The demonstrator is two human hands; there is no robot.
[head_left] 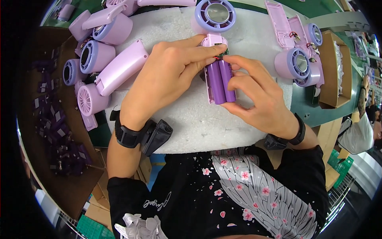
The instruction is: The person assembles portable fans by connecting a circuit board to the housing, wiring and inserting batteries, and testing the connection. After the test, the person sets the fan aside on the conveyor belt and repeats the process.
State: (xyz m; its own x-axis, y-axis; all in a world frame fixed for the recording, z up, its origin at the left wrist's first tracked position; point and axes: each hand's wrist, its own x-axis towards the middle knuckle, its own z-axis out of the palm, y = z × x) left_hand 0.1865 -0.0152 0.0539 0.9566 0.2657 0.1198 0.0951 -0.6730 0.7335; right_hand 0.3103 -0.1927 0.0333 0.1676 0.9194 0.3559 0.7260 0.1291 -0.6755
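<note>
A lilac-and-pink handheld fan [215, 16] lies on white foam with its round head away from me. Its handle shell [210, 85] is uncovered, showing a small green circuit board and a bit of red wire near the top. Two purple cylindrical battery cells [221, 81] lie side by side along the handle. My left hand [169, 65] grips the handle's upper end, its fingertips at the board and wire. My right hand [258, 89] is closed around the cells, with fingers at their upper end and the thumb at the lower end.
Several pink fan bodies and a handle piece [123, 67] lie at the left. Opened fan shells with wires [292, 36] lie at the right. A cardboard box [79, 183] of purple battery packs stands far left; another carton [334, 71] stands right. The foam sheet [199, 135] lies under the work.
</note>
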